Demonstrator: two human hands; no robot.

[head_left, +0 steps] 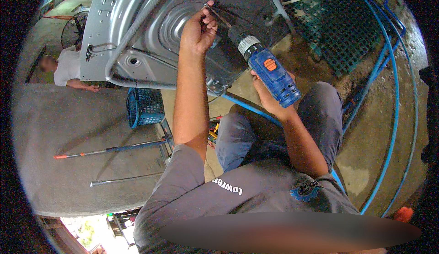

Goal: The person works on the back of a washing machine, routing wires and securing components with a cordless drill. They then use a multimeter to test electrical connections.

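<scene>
A blue cordless drill with a grey and black chuck is in my right hand, whose fingers wrap round its grip, partly hidden behind the drill's body. From the chuck a long thin bit points up and left toward a grey pressed-metal panel with round ridges. My left hand is raised in front of this panel, its fingers closed in a pinch at the bit's tip. Whatever small thing lies between those fingertips is too small to make out. A pale tube runs along the panel's edge.
A blue plastic basket stands below the panel. Two long-handled tools lie left, against a grey surface. Blue hoses curve down the right side, beside dark green grating. Another person is at far left, near a fan.
</scene>
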